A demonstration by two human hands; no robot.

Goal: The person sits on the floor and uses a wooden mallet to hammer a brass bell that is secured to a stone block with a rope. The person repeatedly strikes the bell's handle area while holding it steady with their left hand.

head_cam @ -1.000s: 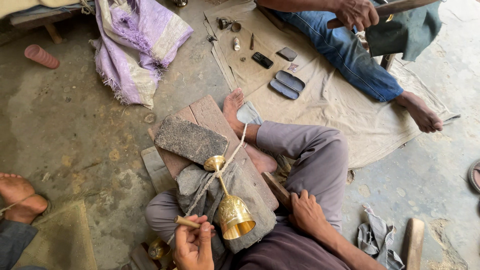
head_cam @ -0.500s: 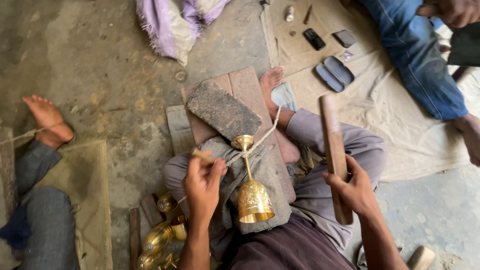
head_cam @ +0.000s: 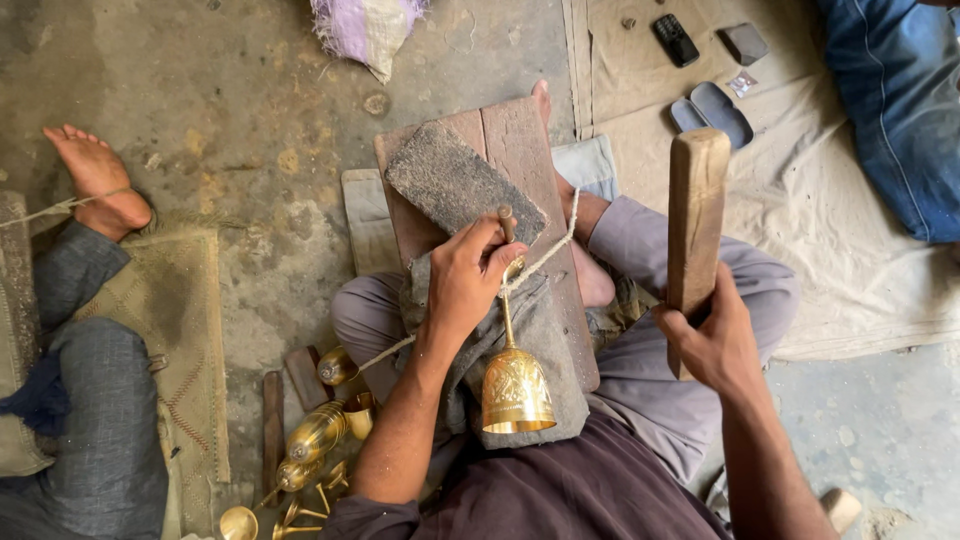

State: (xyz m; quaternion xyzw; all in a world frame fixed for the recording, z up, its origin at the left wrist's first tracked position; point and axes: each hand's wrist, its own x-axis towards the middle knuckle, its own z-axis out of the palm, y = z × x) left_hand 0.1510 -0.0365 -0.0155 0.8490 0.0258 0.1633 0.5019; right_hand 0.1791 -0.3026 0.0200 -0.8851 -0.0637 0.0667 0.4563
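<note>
Small crumpled silvery wrapper (head_cam: 742,84) on the beige floor cloth (head_cam: 830,260) at one o'clock, dark rectangular phone (head_cam: 676,40) with its black screen at twelve o'clock on the same cloth, no labels or signs in view

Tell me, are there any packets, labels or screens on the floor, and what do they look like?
Phone: top right on the beige cloth, a small black slab, screen dark.
Small packet: on the same cloth beside the dark sandals, crumpled and silvery.
No signs or labels show.
</note>
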